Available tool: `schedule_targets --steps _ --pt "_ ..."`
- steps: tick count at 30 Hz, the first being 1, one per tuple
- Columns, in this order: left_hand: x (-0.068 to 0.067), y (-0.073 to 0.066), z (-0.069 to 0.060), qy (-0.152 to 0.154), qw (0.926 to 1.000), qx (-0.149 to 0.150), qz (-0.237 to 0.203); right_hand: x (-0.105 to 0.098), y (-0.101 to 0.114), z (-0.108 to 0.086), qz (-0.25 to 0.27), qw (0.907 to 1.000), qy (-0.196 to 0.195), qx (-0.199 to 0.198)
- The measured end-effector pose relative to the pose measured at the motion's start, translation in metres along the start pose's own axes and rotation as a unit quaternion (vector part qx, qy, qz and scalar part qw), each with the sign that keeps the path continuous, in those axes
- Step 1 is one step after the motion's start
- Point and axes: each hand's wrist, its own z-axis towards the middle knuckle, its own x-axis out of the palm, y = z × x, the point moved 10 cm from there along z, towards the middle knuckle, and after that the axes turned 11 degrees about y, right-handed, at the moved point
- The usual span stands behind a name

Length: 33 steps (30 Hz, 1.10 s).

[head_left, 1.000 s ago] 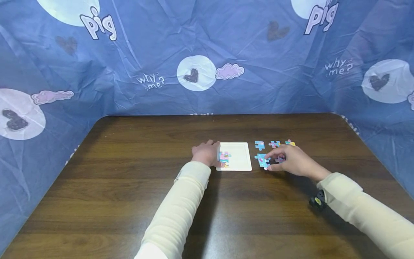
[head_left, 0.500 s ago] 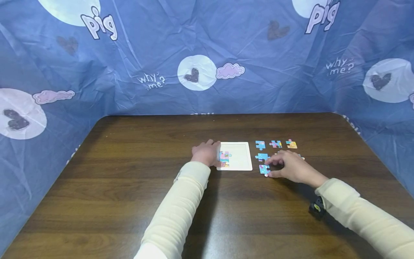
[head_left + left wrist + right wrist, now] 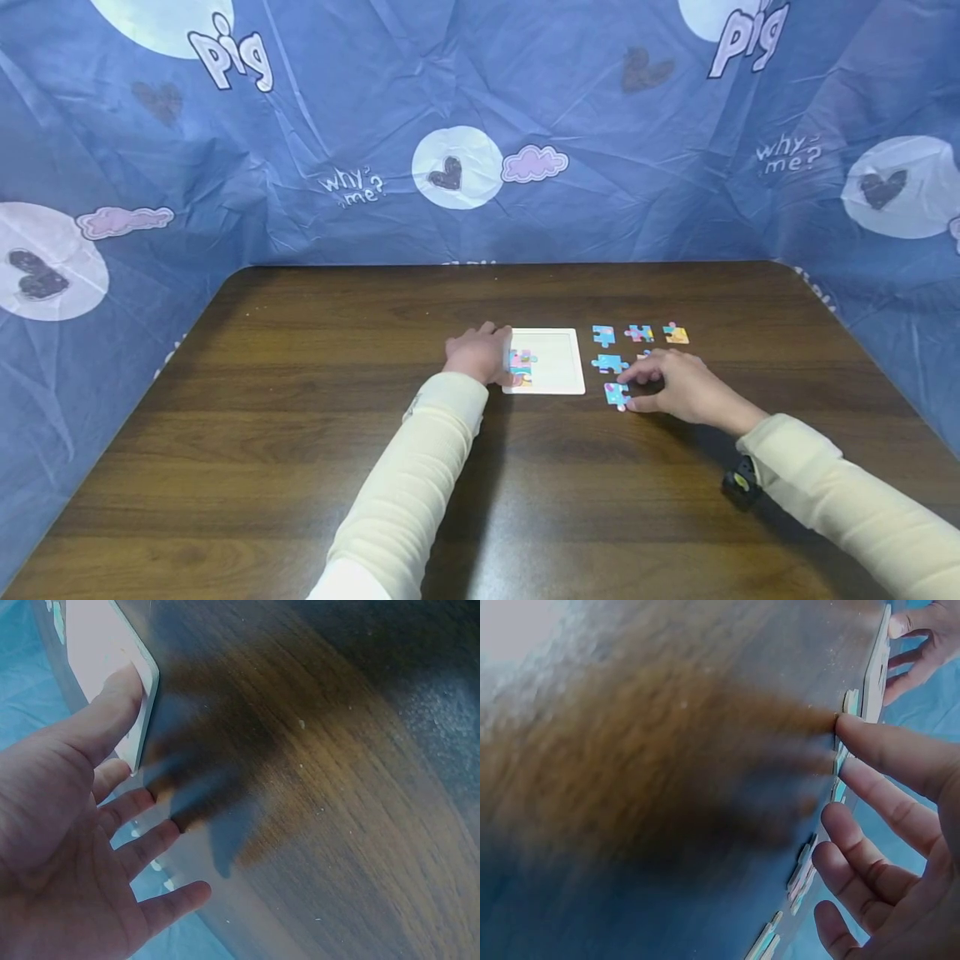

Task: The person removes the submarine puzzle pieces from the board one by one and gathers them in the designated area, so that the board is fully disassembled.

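Observation:
A white square puzzle tray lies on the table, with joined pink and blue pieces at its left side. My left hand rests at the tray's left edge. In the left wrist view, its thumb lies on the tray and the other fingers spread out beyond. Right of the tray, my right hand holds a blue jigsaw piece low at the table, thumb and index finger at its edges. In the right wrist view, the other fingers are loosely bent.
Several loose pieces lie right of the tray: a blue one, a pink and blue one, a yellow one and a wide blue one. Part of another is hidden behind the right hand. A blue printed cloth hangs behind the table.
My right hand has brought the blue jigsaw piece toward me, then slightly right, uncovering the wide blue piece and the yellow one. The left hand and tray have stayed put.

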Motion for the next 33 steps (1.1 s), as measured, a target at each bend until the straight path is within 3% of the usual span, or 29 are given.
schedule_targets --steps 6,13,19,22,26,33 --pt "-0.001 0.001 0.000 -0.003 1.0000 0.002 -0.002 -0.001 0.001 0.002 0.005 0.9999 0.007 0.007" --pt "-0.003 0.000 -0.002 -0.001 1.0000 0.001 -0.003 -0.021 0.004 0.013 0.079 0.9962 -0.032 -0.019" --pt "-0.003 0.001 -0.002 -0.002 1.0000 0.000 0.000 -0.016 0.011 0.038 0.209 0.9780 -0.006 -0.002" --pt "-0.003 0.001 -0.001 -0.002 1.0000 0.000 0.003 -0.010 0.019 0.052 0.237 0.9716 0.008 0.000" --pt "-0.002 0.001 0.000 -0.002 1.0000 -0.001 -0.001 -0.003 0.028 0.070 0.236 0.9717 0.014 0.009" --pt "0.000 0.001 0.001 0.004 1.0000 -0.004 -0.003 0.007 0.043 0.093 0.180 0.9828 0.006 0.040"
